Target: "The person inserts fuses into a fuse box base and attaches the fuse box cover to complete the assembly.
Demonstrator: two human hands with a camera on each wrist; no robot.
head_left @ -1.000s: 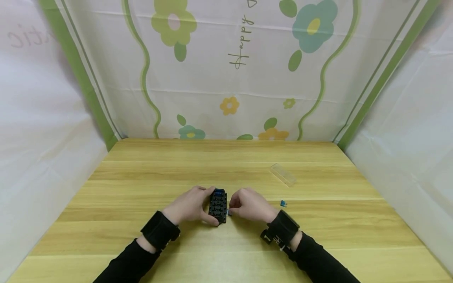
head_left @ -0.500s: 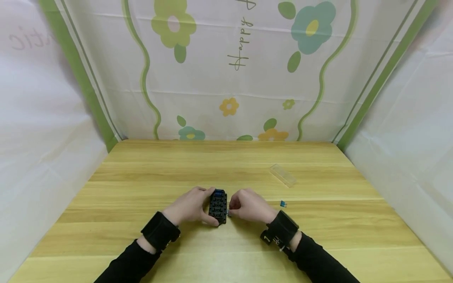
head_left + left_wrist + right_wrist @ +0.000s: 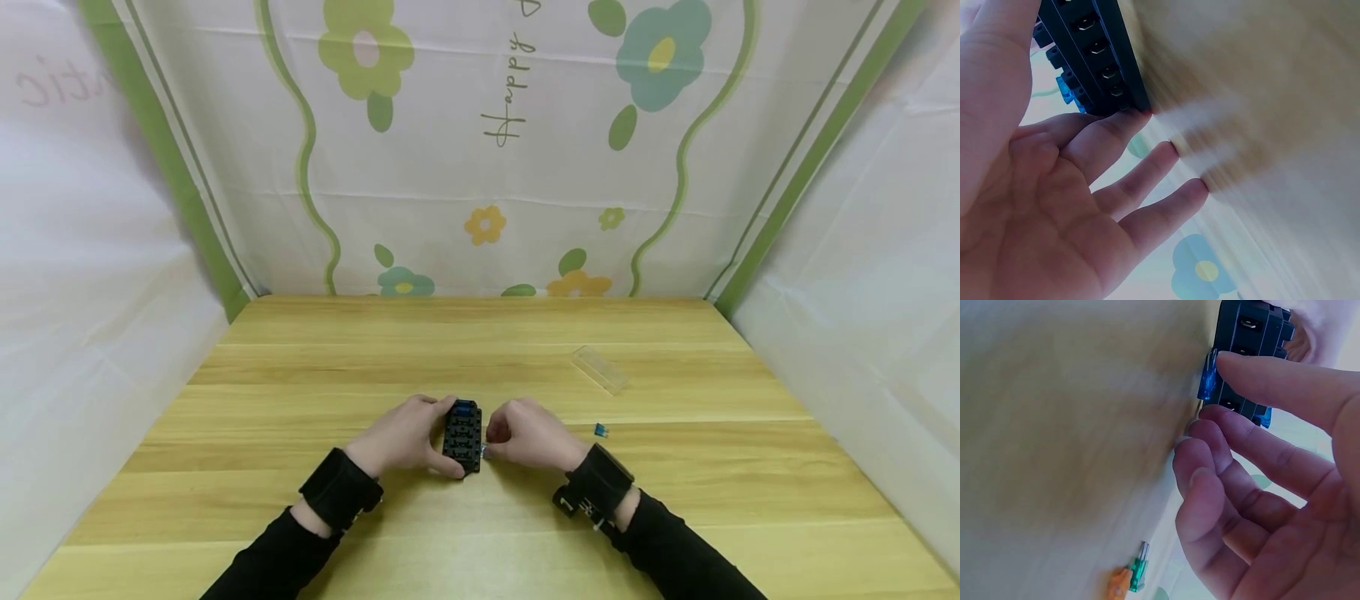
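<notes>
The left hand (image 3: 397,433) grips a black fuse block (image 3: 461,446) lengthwise, thumb at its near end and fingers at its far end, with 2 outer fingers extended. The block sits at the middle of the wooden table (image 3: 420,546), between the 2 hands; a dark blue insert (image 3: 464,409) is seated in its far end. The right hand (image 3: 536,437), fingers curled, pinches a small blue fuse (image 3: 1208,378) just beside the block's right side. Right of that hand lies a blue-green fuse (image 3: 602,430), well apart from the block; a clear cover (image 3: 600,370) lies farther back. The right wrist view shows a green piece (image 3: 1139,574) next to an orange piece (image 3: 1119,585).
</notes>
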